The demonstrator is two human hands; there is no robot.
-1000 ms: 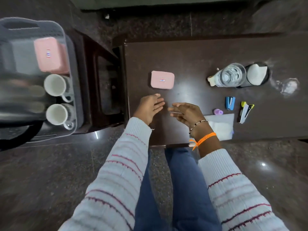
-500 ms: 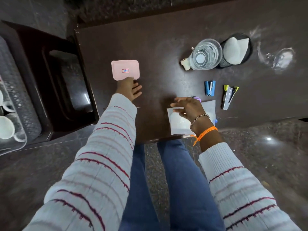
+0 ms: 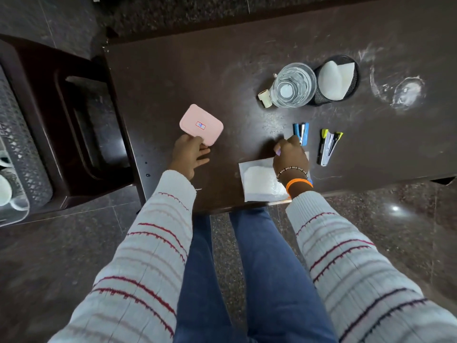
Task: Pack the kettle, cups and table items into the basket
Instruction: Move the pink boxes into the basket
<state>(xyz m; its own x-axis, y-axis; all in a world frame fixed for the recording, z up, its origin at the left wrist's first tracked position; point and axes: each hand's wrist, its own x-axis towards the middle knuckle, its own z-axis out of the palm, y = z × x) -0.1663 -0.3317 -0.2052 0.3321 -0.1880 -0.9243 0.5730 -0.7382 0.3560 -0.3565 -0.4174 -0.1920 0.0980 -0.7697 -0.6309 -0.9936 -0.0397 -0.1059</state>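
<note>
A pink box lies tilted on the dark table. My left hand grips its near edge, thumb on top. My right hand is closed around a small purple item, with its fingertips touching the blue stapler. A white packet lies partly under my right wrist. The grey mesh basket shows at the left edge with white cups inside. The kettle is out of view.
At the back right of the table stand a clear glass bottle, a black mesh holder with tissue and a small cream roll. A yellow-black stapler lies right of the blue one. A dark stool carries the basket.
My left hand reached the pink box and took hold of it, turning it. My right hand moved over the packet, closed on the purple item and reached the blue stapler. The view swung right.
</note>
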